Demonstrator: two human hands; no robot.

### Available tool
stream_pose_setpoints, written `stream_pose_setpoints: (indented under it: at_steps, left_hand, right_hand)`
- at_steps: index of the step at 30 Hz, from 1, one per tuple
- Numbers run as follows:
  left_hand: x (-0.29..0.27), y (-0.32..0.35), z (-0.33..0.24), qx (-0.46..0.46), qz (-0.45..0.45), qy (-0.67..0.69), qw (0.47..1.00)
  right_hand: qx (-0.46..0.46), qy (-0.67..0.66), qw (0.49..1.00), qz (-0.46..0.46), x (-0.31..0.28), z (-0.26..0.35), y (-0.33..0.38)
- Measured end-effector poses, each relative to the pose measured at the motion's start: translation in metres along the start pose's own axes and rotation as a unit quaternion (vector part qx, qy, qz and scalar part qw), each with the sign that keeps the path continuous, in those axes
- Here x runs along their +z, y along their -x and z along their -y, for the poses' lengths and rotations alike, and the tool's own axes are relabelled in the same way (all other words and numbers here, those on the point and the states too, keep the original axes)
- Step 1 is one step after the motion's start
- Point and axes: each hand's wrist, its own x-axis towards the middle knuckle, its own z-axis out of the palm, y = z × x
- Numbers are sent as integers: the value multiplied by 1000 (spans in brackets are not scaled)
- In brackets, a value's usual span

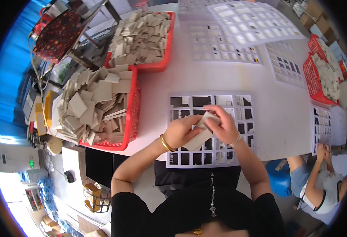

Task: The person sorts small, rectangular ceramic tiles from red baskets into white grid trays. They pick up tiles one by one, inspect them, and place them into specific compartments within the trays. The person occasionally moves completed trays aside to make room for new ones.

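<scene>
Off to your left, a blue curtain point(7, 59) is hanging, and a dark red, dotted bag point(59, 39) is sitting in front of it. Over on your right, a co-worker point(325, 189) in a pale top is sitting near a rounded blue object point(280, 179), while brown cardboard boxes point(315, 12) are standing in the far right background.

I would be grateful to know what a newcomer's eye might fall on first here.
Most likely the two red baskets on the table's left side, heaped with pale tile-like pieces. Next, near the centre, the left hand and right hand hold light flat pieces above a white compartment tray.
</scene>
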Motion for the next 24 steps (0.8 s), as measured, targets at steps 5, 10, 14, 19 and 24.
stream_pose_setpoints:
  at_steps: [5,10,14,19,24]
  left_hand:
    - [26,-3,8,-93,-52,35,994]
    - [38,3,14,-85,-119,-92,985]
    - [48,14,17,-96,-108,-43,989]
    - [62,22,30,-185,-142,95,968]
    - [50,18,61,-195,-235,87,948]
  right_hand:
    - [48,29,995,-76,-4,-18,10]
    - [97,-46,994,-10,-6,-22,19]
    - [117,18,992,34,-11,-28,26]
    - [161,-12,985,58,-18,-27,32]
    - [154,0,985,-73,-25,-27,34]
